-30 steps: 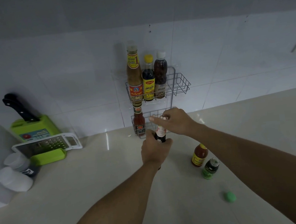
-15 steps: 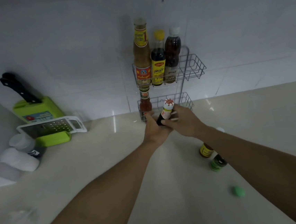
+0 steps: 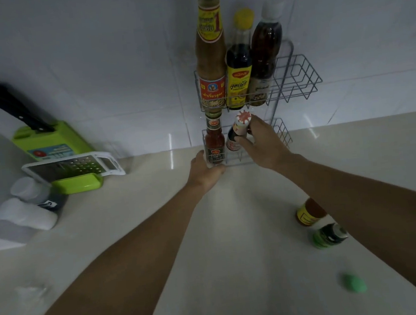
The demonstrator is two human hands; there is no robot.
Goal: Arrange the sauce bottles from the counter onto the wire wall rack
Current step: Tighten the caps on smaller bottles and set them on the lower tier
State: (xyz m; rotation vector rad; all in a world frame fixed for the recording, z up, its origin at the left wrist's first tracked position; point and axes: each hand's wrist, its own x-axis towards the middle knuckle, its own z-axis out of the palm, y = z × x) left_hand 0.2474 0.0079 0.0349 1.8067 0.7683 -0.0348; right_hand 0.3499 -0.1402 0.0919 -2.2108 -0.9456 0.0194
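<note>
At the lower right of the frame a green cap (image 3: 354,282) lies on the pale counter (image 3: 133,240), and above it stand a green-labelled bottle (image 3: 330,235) and an orange sauce bottle (image 3: 309,213). At centre, the left hand (image 3: 204,169) rests at the lower basket's (image 3: 282,135) front left corner, its fingers hidden, so their spread cannot be told. The right hand (image 3: 260,143) grips a tilted white-capped dark bottle (image 3: 237,134) inside that basket beside a red chilli sauce bottle (image 3: 214,144), with three tall bottles in the upper basket (image 3: 295,77).

lime green knife block (image 3: 55,144), yellow-capped dark bottle (image 3: 239,63), red-labelled tan bottle (image 3: 210,55), red starburst-patterned white cap (image 3: 243,117)
</note>
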